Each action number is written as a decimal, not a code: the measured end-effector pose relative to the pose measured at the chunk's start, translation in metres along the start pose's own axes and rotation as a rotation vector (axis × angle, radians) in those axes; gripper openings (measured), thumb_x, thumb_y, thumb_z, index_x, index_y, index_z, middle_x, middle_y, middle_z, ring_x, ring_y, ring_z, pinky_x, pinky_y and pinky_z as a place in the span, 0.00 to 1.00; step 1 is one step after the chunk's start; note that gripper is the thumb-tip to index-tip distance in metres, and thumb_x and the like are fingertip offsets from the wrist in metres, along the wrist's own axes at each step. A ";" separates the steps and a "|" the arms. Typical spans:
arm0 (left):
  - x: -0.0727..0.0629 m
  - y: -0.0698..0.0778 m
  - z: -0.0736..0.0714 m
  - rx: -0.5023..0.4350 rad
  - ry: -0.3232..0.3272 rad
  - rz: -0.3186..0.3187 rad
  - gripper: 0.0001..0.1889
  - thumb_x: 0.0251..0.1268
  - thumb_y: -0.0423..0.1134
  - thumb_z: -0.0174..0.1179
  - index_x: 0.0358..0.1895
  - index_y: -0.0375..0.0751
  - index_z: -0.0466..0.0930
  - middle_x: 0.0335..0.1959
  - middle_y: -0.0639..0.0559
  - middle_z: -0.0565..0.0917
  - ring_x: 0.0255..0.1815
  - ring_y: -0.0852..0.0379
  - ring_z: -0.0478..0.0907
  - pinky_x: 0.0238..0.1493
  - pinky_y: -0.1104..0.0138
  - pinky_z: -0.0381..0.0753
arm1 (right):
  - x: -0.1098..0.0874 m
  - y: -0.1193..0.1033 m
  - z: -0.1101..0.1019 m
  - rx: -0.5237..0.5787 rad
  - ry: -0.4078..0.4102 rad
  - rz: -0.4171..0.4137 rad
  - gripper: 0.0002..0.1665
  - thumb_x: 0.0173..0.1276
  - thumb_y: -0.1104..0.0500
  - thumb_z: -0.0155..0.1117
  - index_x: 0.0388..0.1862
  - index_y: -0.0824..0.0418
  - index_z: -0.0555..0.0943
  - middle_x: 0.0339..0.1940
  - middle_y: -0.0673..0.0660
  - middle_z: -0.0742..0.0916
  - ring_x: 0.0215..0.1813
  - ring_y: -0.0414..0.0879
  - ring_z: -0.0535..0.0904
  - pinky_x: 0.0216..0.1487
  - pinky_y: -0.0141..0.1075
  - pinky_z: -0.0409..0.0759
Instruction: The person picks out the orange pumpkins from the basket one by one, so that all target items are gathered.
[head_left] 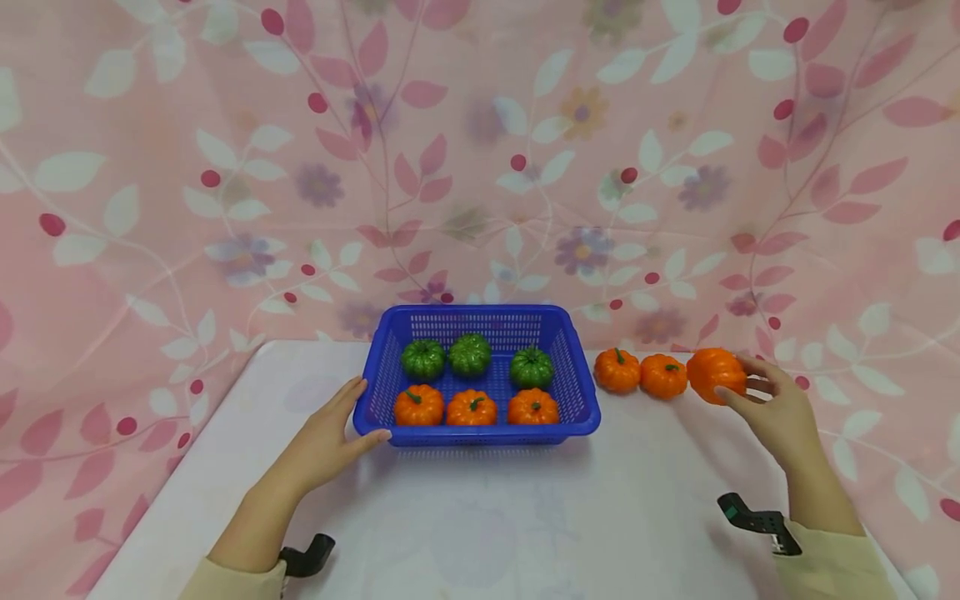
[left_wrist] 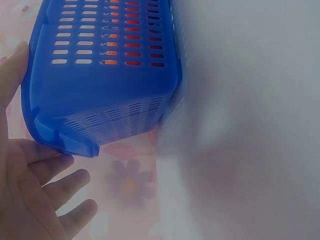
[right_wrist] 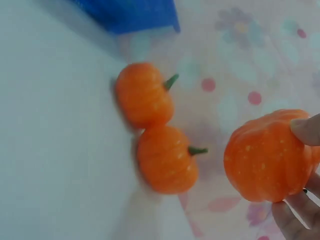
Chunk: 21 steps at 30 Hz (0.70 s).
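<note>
My right hand (head_left: 783,412) grips an orange toy pumpkin (head_left: 716,376) at the right end of the table. In the right wrist view this pumpkin (right_wrist: 270,157) is up off the table, thumb on one side and fingers on the other. Two more orange pumpkins (head_left: 618,371) (right_wrist: 167,160) sit side by side to its left. My left hand (head_left: 322,437) rests at the left end of a blue plastic basket (head_left: 480,435), thumb and fingers spread along its rim. Inside, three green pumpkins (head_left: 470,356) form the back row and three orange pumpkins (head_left: 471,408) the front row.
A white cloth (head_left: 480,517) covers the table. Pink floral fabric (head_left: 480,167) hangs close behind the basket and pumpkins. Each wrist wears a black camera mount, such as the right one (head_left: 753,517).
</note>
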<state>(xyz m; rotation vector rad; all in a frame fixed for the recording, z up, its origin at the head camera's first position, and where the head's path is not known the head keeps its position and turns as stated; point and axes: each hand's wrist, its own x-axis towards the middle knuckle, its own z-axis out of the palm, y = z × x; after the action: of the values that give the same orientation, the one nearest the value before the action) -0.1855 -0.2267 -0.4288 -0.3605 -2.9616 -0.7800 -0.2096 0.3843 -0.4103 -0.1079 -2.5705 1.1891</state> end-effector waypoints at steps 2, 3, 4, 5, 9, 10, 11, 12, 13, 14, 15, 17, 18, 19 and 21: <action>0.000 0.001 -0.001 -0.001 -0.002 -0.003 0.55 0.61 0.73 0.56 0.79 0.34 0.52 0.79 0.36 0.54 0.75 0.31 0.57 0.70 0.37 0.59 | 0.002 0.005 -0.001 -0.020 0.018 0.017 0.44 0.68 0.47 0.70 0.75 0.64 0.66 0.70 0.69 0.70 0.50 0.33 0.69 0.40 0.12 0.73; -0.001 0.001 -0.001 -0.001 -0.004 -0.004 0.55 0.61 0.72 0.57 0.79 0.34 0.52 0.79 0.36 0.54 0.75 0.31 0.57 0.70 0.37 0.59 | 0.003 0.008 -0.001 -0.028 0.024 0.025 0.44 0.68 0.47 0.70 0.76 0.64 0.66 0.70 0.70 0.70 0.51 0.37 0.70 0.39 0.12 0.73; -0.001 0.002 -0.001 -0.001 -0.005 -0.005 0.55 0.61 0.72 0.57 0.79 0.34 0.52 0.79 0.35 0.54 0.75 0.31 0.57 0.70 0.37 0.59 | 0.004 0.012 -0.001 -0.041 0.027 0.029 0.43 0.68 0.48 0.70 0.76 0.65 0.65 0.70 0.70 0.71 0.52 0.41 0.71 0.39 0.12 0.73; -0.001 0.002 -0.001 -0.002 -0.007 -0.007 0.55 0.61 0.72 0.57 0.79 0.34 0.52 0.79 0.35 0.54 0.75 0.31 0.57 0.70 0.37 0.59 | 0.006 0.015 -0.001 -0.051 0.026 0.032 0.43 0.69 0.48 0.69 0.76 0.65 0.65 0.69 0.71 0.71 0.54 0.47 0.72 0.37 0.12 0.73; 0.000 0.002 -0.002 -0.001 -0.012 -0.009 0.55 0.61 0.72 0.57 0.79 0.34 0.52 0.79 0.35 0.54 0.75 0.31 0.57 0.70 0.37 0.59 | 0.014 0.032 0.000 -0.098 -0.001 0.037 0.43 0.70 0.48 0.68 0.75 0.68 0.65 0.65 0.74 0.73 0.58 0.67 0.73 0.32 0.15 0.73; 0.000 0.002 -0.002 0.000 -0.012 -0.009 0.55 0.61 0.72 0.57 0.79 0.34 0.52 0.79 0.35 0.54 0.75 0.31 0.57 0.70 0.37 0.59 | 0.017 0.036 0.000 -0.115 -0.011 0.035 0.43 0.70 0.47 0.67 0.75 0.68 0.64 0.64 0.74 0.73 0.58 0.70 0.72 0.31 0.16 0.73; 0.000 0.002 -0.001 0.002 -0.012 -0.009 0.55 0.61 0.72 0.56 0.79 0.34 0.52 0.79 0.35 0.54 0.75 0.31 0.57 0.70 0.37 0.59 | 0.019 0.040 0.000 -0.129 -0.019 0.034 0.43 0.70 0.47 0.67 0.75 0.69 0.65 0.64 0.75 0.73 0.58 0.71 0.72 0.31 0.16 0.72; 0.000 0.002 -0.001 0.003 -0.012 -0.009 0.55 0.61 0.72 0.56 0.79 0.34 0.52 0.79 0.36 0.54 0.75 0.31 0.57 0.70 0.37 0.59 | 0.022 0.043 0.000 -0.144 -0.024 0.032 0.43 0.70 0.47 0.67 0.74 0.70 0.65 0.65 0.75 0.73 0.59 0.71 0.72 0.32 0.18 0.73; 0.000 0.001 -0.001 0.005 -0.012 -0.008 0.55 0.61 0.73 0.56 0.79 0.34 0.52 0.79 0.36 0.54 0.75 0.31 0.57 0.70 0.37 0.59 | 0.025 0.047 0.000 -0.160 -0.031 0.033 0.43 0.70 0.47 0.67 0.74 0.70 0.65 0.65 0.75 0.73 0.59 0.71 0.71 0.32 0.20 0.73; 0.000 0.001 -0.001 0.005 -0.011 -0.008 0.55 0.61 0.73 0.56 0.79 0.34 0.52 0.80 0.36 0.54 0.75 0.31 0.57 0.70 0.37 0.59 | 0.028 0.050 0.000 -0.169 -0.040 0.032 0.43 0.70 0.47 0.67 0.74 0.71 0.65 0.66 0.75 0.72 0.60 0.72 0.70 0.34 0.24 0.76; 0.000 0.001 -0.001 0.005 -0.011 -0.008 0.55 0.61 0.73 0.56 0.79 0.34 0.52 0.80 0.36 0.54 0.75 0.31 0.57 0.70 0.37 0.59 | 0.031 0.053 0.000 -0.183 -0.049 0.033 0.43 0.71 0.47 0.66 0.73 0.71 0.65 0.66 0.75 0.72 0.60 0.72 0.70 0.37 0.29 0.78; 0.000 0.001 -0.001 0.003 -0.012 -0.007 0.55 0.61 0.73 0.56 0.79 0.34 0.52 0.79 0.36 0.54 0.76 0.31 0.57 0.70 0.37 0.59 | 0.037 0.057 0.000 -0.198 -0.064 0.031 0.42 0.71 0.48 0.66 0.73 0.73 0.65 0.66 0.77 0.71 0.60 0.72 0.69 0.43 0.41 0.81; 0.000 0.001 -0.001 0.002 -0.012 -0.007 0.55 0.61 0.72 0.56 0.79 0.34 0.52 0.79 0.36 0.54 0.76 0.31 0.57 0.70 0.37 0.59 | 0.040 0.059 0.001 -0.205 -0.072 0.031 0.42 0.71 0.48 0.66 0.72 0.73 0.65 0.67 0.77 0.71 0.60 0.72 0.69 0.45 0.47 0.80; 0.000 0.001 -0.002 0.000 -0.013 -0.007 0.55 0.61 0.72 0.56 0.79 0.34 0.52 0.79 0.36 0.54 0.76 0.31 0.56 0.70 0.37 0.59 | 0.043 0.060 0.001 -0.210 -0.078 0.027 0.41 0.71 0.49 0.66 0.72 0.73 0.65 0.67 0.78 0.70 0.59 0.73 0.69 0.47 0.53 0.79; 0.000 0.001 -0.002 -0.004 -0.013 -0.008 0.54 0.62 0.71 0.57 0.79 0.34 0.52 0.80 0.36 0.54 0.76 0.31 0.56 0.70 0.37 0.59 | 0.048 0.063 0.002 -0.223 -0.084 0.011 0.40 0.70 0.52 0.67 0.71 0.74 0.66 0.67 0.79 0.69 0.58 0.73 0.69 0.51 0.61 0.75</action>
<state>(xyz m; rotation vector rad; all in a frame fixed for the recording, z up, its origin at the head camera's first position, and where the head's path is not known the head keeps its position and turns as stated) -0.1848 -0.2264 -0.4267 -0.3554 -2.9762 -0.7871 -0.2598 0.4332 -0.4476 -0.1231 -2.7723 0.9242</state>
